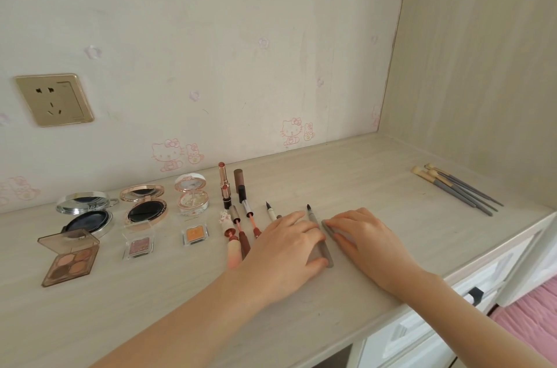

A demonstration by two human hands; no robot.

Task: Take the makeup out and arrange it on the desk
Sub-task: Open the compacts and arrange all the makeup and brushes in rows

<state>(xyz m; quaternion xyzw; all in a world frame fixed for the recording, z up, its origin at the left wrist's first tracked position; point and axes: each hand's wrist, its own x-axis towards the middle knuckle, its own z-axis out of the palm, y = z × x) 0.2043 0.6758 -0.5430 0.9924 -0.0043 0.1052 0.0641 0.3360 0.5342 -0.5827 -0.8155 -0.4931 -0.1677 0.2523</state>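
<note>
Fingers (303, 220) straight, relaxed: left hand (286, 250), right hand (366, 239) flank slim matte-grey stick (328, 247) — touching; woodgrain desk (144, 307).

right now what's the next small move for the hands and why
Probably nudge the loose grey stick with the right hand until it lies parallel to the black-tipped grey liner pen under the left hand: both flat hands flank it, and it looks slightly askew.

matt pale wood-grain desk (376, 186); glossy mirrored silver compact (83, 201); shiny gold socket plate (54, 100).
</note>
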